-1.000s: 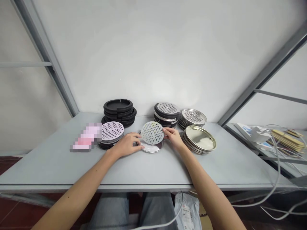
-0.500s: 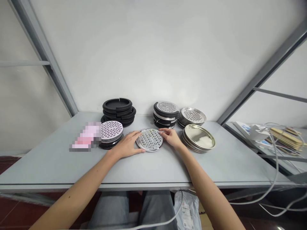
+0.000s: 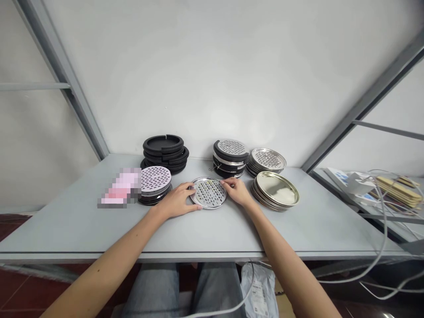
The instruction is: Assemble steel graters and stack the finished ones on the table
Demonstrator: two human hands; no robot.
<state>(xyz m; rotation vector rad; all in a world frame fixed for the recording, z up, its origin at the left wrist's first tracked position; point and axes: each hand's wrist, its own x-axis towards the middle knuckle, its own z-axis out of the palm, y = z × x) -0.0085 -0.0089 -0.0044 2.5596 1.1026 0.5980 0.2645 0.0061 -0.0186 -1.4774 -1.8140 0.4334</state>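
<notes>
A round metal tray with a perforated disc (image 3: 209,192) lying in it rests flat on the grey table (image 3: 212,229). My left hand (image 3: 177,200) grips its left rim, fingers curled around the edge. On the tray's right rim my right hand (image 3: 236,191) holds on with bent fingers. Both hands touch the same tray.
A stack of shiny metal trays (image 3: 276,190) sits to the right. Behind stand a stack of perforated trays (image 3: 266,160), a black-ringed stack topped by a perforated disc (image 3: 231,157), and black rings (image 3: 164,149). A perforated-disc stack (image 3: 155,182) lies left, beside a blurred pink object (image 3: 119,189). Cables (image 3: 380,229) hang right.
The perforated disc was held tilted above the tray by my right hand; it now lies flat inside the tray. Both hands stay at the tray's rim.
</notes>
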